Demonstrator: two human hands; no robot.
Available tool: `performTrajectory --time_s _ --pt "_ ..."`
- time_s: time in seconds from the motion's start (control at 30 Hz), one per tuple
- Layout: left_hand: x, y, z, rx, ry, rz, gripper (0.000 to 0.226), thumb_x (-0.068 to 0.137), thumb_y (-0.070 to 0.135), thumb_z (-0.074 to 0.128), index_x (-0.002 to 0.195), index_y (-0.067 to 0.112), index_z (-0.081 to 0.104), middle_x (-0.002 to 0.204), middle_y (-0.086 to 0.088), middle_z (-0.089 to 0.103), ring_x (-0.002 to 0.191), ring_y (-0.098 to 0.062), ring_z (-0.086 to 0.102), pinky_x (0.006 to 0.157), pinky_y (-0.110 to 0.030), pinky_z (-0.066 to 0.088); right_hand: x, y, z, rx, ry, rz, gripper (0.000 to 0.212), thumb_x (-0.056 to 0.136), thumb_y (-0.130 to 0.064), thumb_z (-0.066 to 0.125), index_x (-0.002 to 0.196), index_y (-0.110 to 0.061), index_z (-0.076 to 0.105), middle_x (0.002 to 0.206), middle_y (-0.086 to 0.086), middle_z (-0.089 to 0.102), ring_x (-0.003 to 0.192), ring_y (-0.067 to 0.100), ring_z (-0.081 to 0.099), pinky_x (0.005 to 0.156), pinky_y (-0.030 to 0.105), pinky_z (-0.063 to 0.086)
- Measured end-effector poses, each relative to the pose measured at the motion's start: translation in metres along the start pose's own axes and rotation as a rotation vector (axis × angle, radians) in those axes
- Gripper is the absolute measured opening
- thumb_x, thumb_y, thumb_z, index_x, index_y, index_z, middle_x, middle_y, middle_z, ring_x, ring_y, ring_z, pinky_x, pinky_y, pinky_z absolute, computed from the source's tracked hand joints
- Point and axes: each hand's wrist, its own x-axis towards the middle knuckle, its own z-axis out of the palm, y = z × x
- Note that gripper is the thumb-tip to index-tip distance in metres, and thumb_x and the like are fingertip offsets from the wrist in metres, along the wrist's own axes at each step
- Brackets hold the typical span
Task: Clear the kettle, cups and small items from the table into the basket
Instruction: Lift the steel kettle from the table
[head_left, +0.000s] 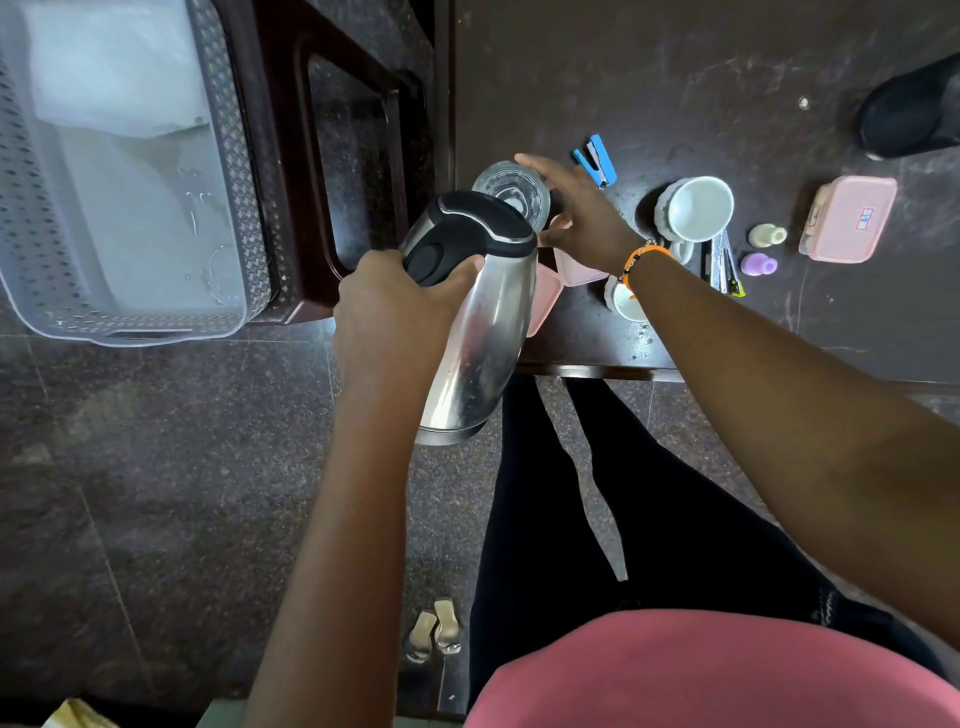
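At the near left corner of the dark table (675, 78), the left hand (395, 312) has its fingers wrapped tight around the black handle of one steel kettle (483, 312), which hangs tilted in the air over the table edge and the floor, its black lid toward twelve o'clock. Its body is smooth, shiny metal, widening toward the base.

At one o'clock from the kettle, the right hand (576, 208) curls its fingers around one clear glass (514, 195), round and ribbed, with the thumb at the near side; whether the glass is lifted or standing cannot be told.

Two white cups are on the table: a larger one (693, 208) with a fluted outside at three o'clock from the hand, and a smaller one (626, 301) partly hidden under the wrist, which wears an orange bracelet (641, 257). Three pink plastic boxes show: one lidded, rectangular (852, 218) at the far right, and two open ones (574, 267) just beside the kettle. One blue stapler (597, 158) lies at twelve o'clock from the hand. Two small bottles, one cream (768, 235) and one purple (758, 264), lie between the large cup and the lidded box.

At ten o'clock, well apart from the table, one grey perforated plastic basket (234, 171) sits on a dark stool (363, 156).
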Motion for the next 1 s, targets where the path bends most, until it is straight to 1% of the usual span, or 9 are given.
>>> performTrajectory --time_s 0.1,0.23,0.37,0.5,0.63,0.77,0.83,0.9,1.0 --pt "-0.0002 -0.0007 0.0003 0.005 0.002 0.000 0.047 0.071 0.057 0.068 0.065 0.015 0.048 0.059 0.006 0.048 0.056 -0.016 0.048 0.047 -0.024 0.031 -0.0012 -0.0022 0.0001 0.002 0.000 0.013 0.083 0.072 0.000 0.070 0.143 -0.020 0.032 0.129 0.021 0.046 0.120 0.031 0.048 0.101 0.045 0.046" --pt "0.0001 -0.0015 0.0001 -0.012 -0.002 0.011 0.046 0.071 0.056 0.069 0.069 0.013 0.053 0.060 0.005 0.051 0.058 -0.017 0.051 0.048 -0.024 0.033 -0.0028 -0.0037 -0.0003 -0.010 0.014 -0.012 0.082 0.072 0.002 0.070 0.143 -0.016 0.032 0.133 0.011 0.047 0.120 0.034 0.047 0.099 0.045 0.047" --pt "-0.0002 -0.0015 -0.0002 -0.008 -0.004 0.007 0.046 0.070 0.056 0.069 0.066 0.014 0.051 0.060 0.006 0.051 0.056 -0.015 0.051 0.048 -0.023 0.033 -0.0026 -0.0033 0.0005 -0.011 0.011 -0.007 0.082 0.073 0.002 0.069 0.143 -0.017 0.032 0.132 0.015 0.048 0.119 0.032 0.046 0.095 0.041 0.051" --pt "-0.0008 -0.0012 -0.0002 -0.012 -0.006 0.008 0.047 0.070 0.057 0.068 0.070 0.012 0.054 0.063 0.004 0.053 0.067 -0.024 0.058 0.056 -0.028 0.039 -0.0017 -0.0024 0.0005 -0.005 0.005 -0.006 0.081 0.074 0.003 0.069 0.143 -0.017 0.031 0.133 0.015 0.047 0.122 0.032 0.046 0.100 0.045 0.047" --pt "0.0000 -0.0005 -0.0017 -0.013 -0.001 0.026 0.048 0.070 0.056 0.069 0.077 0.009 0.059 0.067 0.003 0.058 0.073 -0.025 0.062 0.060 -0.031 0.045 -0.0023 -0.0031 0.0010 -0.004 -0.005 0.012 0.082 0.075 0.003 0.068 0.144 -0.018 0.029 0.136 0.017 0.045 0.126 0.030 0.043 0.102 0.042 0.047" --pt "0.0024 -0.0003 -0.0027 -0.010 -0.005 0.021 0.046 0.070 0.057 0.069 0.068 0.015 0.051 0.066 0.004 0.054 0.072 -0.026 0.060 0.059 -0.030 0.042 -0.0034 -0.0052 0.0004 -0.018 -0.001 0.005 0.082 0.075 0.003 0.067 0.144 -0.018 0.029 0.136 0.016 0.046 0.128 0.032 0.041 0.106 0.045 0.042" --pt "0.0024 -0.0005 -0.0015 -0.012 -0.004 0.021 0.047 0.069 0.058 0.069 0.072 0.013 0.053 0.072 0.001 0.058 0.076 -0.027 0.061 0.062 -0.032 0.046 -0.0034 -0.0055 0.0008 -0.033 0.005 -0.001 0.081 0.075 0.003 0.068 0.144 -0.016 0.030 0.137 0.015 0.047 0.128 0.034 0.040 0.107 0.046 0.041" --pt "0.0022 -0.0009 -0.0004 -0.012 0.007 0.025 0.050 0.069 0.059 0.068 0.077 0.011 0.055 0.077 -0.001 0.061 0.079 -0.027 0.062 0.062 -0.031 0.044 -0.0033 -0.0057 0.0017 -0.019 0.003 0.008 0.081 0.074 0.002 0.068 0.144 -0.017 0.030 0.137 0.015 0.047 0.127 0.034 0.040 0.107 0.046 0.041" --pt "0.0010 -0.0034 0.0006 -0.018 0.012 0.035 0.048 0.070 0.058 0.068 0.076 0.012 0.056 0.070 0.003 0.057 0.073 -0.024 0.060 0.055 -0.026 0.039 -0.0032 -0.0052 0.0018 -0.013 0.005 0.002 0.081 0.074 0.003 0.067 0.144 -0.017 0.030 0.142 0.012 0.044 0.129 0.034 0.038 0.107 0.047 0.040"
